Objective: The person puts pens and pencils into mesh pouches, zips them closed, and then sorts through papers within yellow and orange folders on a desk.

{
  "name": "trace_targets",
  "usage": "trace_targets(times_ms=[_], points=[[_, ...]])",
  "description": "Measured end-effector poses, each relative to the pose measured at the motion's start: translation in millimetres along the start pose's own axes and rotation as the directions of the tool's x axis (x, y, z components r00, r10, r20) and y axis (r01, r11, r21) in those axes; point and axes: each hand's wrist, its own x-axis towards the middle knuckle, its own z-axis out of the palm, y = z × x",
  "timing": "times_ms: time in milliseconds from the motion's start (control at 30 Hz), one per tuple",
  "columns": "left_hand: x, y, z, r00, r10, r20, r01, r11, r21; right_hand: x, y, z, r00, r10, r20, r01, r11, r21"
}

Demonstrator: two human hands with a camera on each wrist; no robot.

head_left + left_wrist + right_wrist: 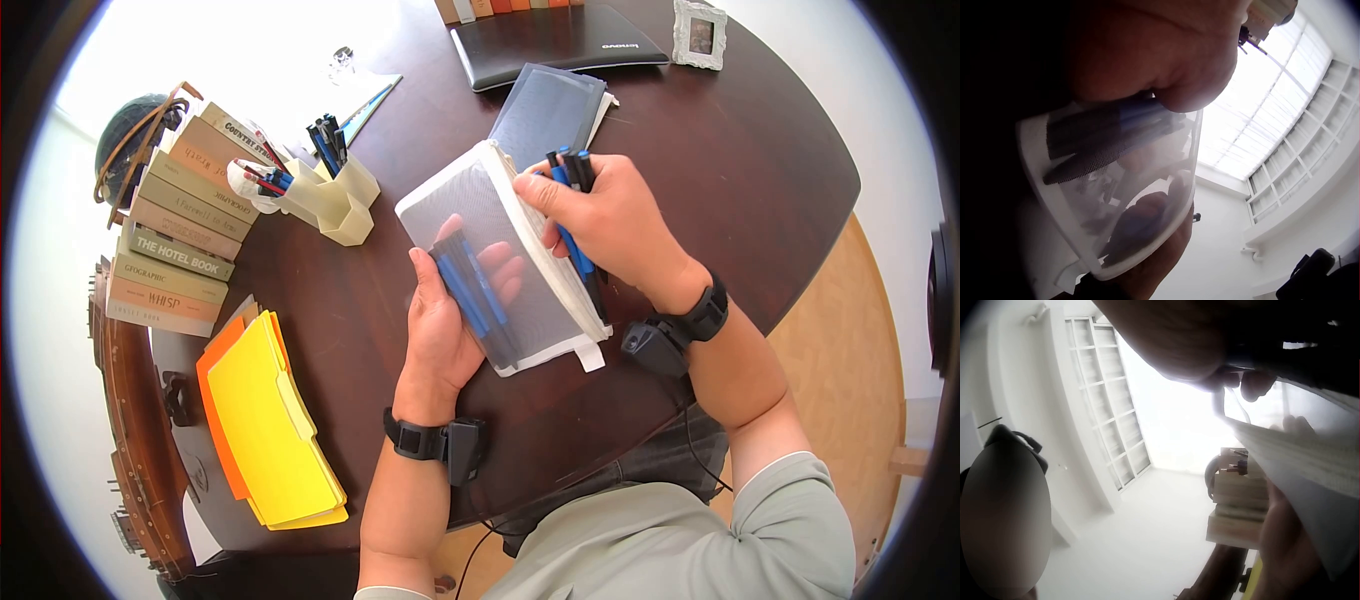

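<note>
My left hand (445,325) grips a white-edged mesh zip pouch (440,200) from below, its fingers showing through the mesh. Several blue and black pens (470,290) lie inside, visible through the mesh against that hand. At the pouch's zipper edge (530,225), my right hand (625,215) holds a bunch of blue and black pens (570,170), which slant down along the edge. The left wrist view shows the pouch (1066,206) close up with dark pens inside. In the right wrist view, the zipper edge (1310,456) runs beneath my right fingers.
Dark folders (550,110) lie just beyond the pouch, before a closed laptop (560,45) and a picture frame (699,36). To the left stand a pen holder (345,205) and a row of books (180,225). Yellow and orange folders (270,420) lie at the near left.
</note>
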Motion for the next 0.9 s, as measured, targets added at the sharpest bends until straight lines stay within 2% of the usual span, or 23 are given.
trace_targets(times_ms=[100,200,333,433,533,633,900], points=[[-2.1,1.7,4.7,0.999,-0.005,-0.037,0.007,0.999,0.035,1.3,-10.0,-10.1,0.998,0.036,-0.042,-0.036,0.999,0.010],[-2.5,1.9,6.1,0.999,-0.004,-0.053,0.007,0.999,0.054,2.5,-11.6,-14.7,0.992,0.089,-0.087,-0.078,0.989,0.128],[-3.0,2.3,5.5,0.999,-0.027,-0.045,0.029,0.999,0.043,3.7,-2.8,-8.1,0.995,0.060,-0.079,-0.048,0.989,0.136],[-2.9,2.0,4.0,0.999,-0.023,-0.045,0.026,0.999,0.048,1.3,-5.7,-7.2,0.993,0.111,-0.034,-0.107,0.990,0.094],[-2.9,2.1,4.6,0.998,-0.027,-0.053,0.029,0.999,0.042,4.9,0.7,-7.9,0.999,0.025,-0.046,-0.024,0.999,0.024],[-1.9,0.5,-0.1,1.000,-0.008,-0.022,0.008,1.000,0.010,3.9,-1.8,-6.8,0.999,0.030,-0.021,-0.031,0.999,-0.045],[-2.7,2.1,2.4,0.999,-0.030,-0.045,0.030,0.999,-0.011,4.5,10.7,-5.9,0.998,-0.023,0.055,0.031,0.988,-0.153]])
